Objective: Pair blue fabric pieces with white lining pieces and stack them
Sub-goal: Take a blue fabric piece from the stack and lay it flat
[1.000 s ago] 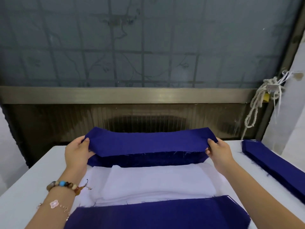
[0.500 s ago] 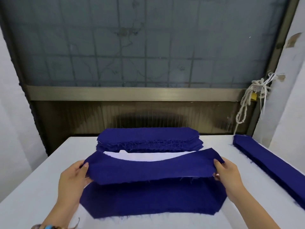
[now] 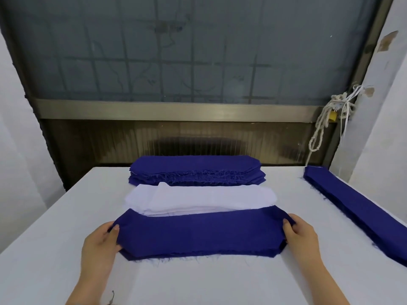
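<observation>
Blue fabric piece, lower centre of the frame, spread flat on the white surface. The left hand pinches its left end and the right hand its right end, each thumb lying on top of the cloth; both grips are thus closed on the piece. Directly above it in the frame lies the stack of white lining pieces, its near edge overlapped by the blue fabric piece. Above the lining: a stack of blue pieces with frayed edges. Along the right edge, well apart: a long narrow blue stack. Upper right: a knotted rope and a padlock beside the window frame
</observation>
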{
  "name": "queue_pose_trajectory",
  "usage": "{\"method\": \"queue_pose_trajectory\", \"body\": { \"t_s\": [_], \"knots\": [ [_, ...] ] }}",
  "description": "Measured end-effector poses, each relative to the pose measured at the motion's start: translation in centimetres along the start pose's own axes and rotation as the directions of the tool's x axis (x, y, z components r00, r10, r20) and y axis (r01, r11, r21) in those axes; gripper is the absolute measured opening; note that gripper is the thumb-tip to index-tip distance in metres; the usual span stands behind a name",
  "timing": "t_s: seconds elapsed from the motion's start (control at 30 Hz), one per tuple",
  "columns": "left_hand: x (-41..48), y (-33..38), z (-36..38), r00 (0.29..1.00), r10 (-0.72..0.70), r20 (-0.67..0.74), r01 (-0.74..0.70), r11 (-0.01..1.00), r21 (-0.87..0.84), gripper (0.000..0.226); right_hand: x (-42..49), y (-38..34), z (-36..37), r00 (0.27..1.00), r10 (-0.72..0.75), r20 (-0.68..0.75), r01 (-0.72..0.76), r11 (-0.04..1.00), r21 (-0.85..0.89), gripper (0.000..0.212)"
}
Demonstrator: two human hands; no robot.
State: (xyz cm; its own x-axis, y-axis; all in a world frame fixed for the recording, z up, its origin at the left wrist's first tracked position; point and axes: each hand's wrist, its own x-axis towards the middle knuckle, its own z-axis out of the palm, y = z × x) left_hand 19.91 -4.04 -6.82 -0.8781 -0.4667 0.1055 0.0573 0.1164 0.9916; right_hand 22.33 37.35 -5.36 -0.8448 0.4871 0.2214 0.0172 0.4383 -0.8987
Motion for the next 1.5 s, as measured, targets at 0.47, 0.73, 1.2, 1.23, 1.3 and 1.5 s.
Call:
{"method": "queue_pose_trajectory", "body": {
  "t_s": [0.47,0.73,1.2,1.23,1.3,1.5],
  "knots": [
    [-0.1,-0.4,0.0,0.99,0.083,0.115,-0.109,0.964,0.242,0.025,0.0,-0.2,0.5,1.0,-0.006,-0.022,0.003,0.993,-0.122,0.064],
    [-0.3,0.1,0.3,0.99,0.12,0.068,-0.136,0.92,0.368,0.028,-0.2,0.2,1.0,1.0,-0.023,-0.003,0.021,0.951,-0.307,0.03],
    [-0.7,0.8,0.3,0.977,0.212,-0.001,-0.166,0.765,0.623,0.03,-0.5,-0.1,1.1,0.997,-0.053,-0.05,0.025,0.892,-0.451,0.031],
    [-0.7,0.7,0.3,0.973,0.229,-0.003,-0.173,0.744,0.645,0.028,-0.5,-0.1,1.1,0.997,-0.06,-0.058,0.026,0.889,-0.457,0.028],
    [-0.7,0.7,0.3,0.972,0.235,-0.003,-0.174,0.726,0.665,0.027,-0.6,-0.2,1.1,0.993,-0.079,-0.083,0.029,0.876,-0.481,0.024],
    [-0.9,1.9,0.8,0.987,0.156,0.035,-0.137,0.708,0.692,0.039,-0.4,-0.7,1.4,0.974,-0.175,-0.146,0.052,0.795,-0.605,0.02]
  ]
}}
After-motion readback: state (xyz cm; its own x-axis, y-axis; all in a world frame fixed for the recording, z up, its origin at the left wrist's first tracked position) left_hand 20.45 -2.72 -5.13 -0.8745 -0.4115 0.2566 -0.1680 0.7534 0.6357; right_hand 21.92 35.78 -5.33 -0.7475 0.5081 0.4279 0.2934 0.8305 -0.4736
